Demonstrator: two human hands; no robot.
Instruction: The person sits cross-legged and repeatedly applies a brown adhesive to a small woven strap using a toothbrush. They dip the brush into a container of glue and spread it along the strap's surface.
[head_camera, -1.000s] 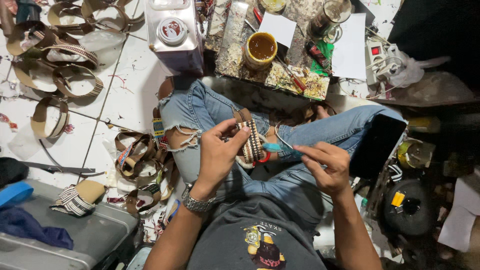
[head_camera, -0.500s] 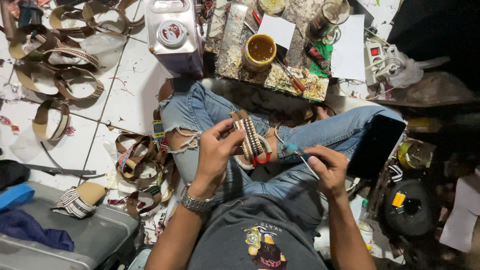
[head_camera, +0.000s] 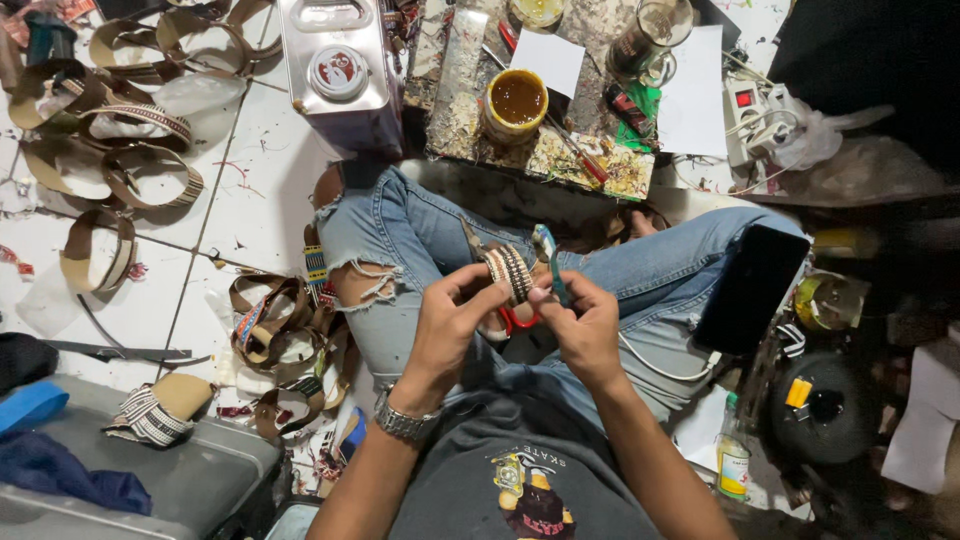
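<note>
Hands meet at the centre of the frame, over the lap; the left hand (head_camera: 450, 325) is closed round a striped woven strap (head_camera: 510, 270), thumb and fingers pinching its lower end so the band stands upright, while the right hand (head_camera: 590, 325) is closed on a teal-handled tool (head_camera: 550, 262), its tip against the strap's right edge — whether it is a brush or a blade I cannot tell. Something red (head_camera: 518, 320) shows just under the strap, between the two hands. To do this well, I judge, the left grip should stay low and firm so the band does not twist, and the tool should work along the edge in short strokes, clear of the pinching thumb.

Against the earlier frames, the right hand has come in from the lower right and risen — a second ago the tool lay nearly flat beside the strap, now it stands upright against it; the left hand has hardly shifted.

Farther off, at upper centre, an open tin of amber glue (head_camera: 516, 100) sits on a spattered board (head_camera: 590, 165); a metal can (head_camera: 335, 70) stands to its left, and loose strap loops (head_camera: 150, 180) lie on the tiled floor (head_camera: 250, 190) at upper left.
</note>
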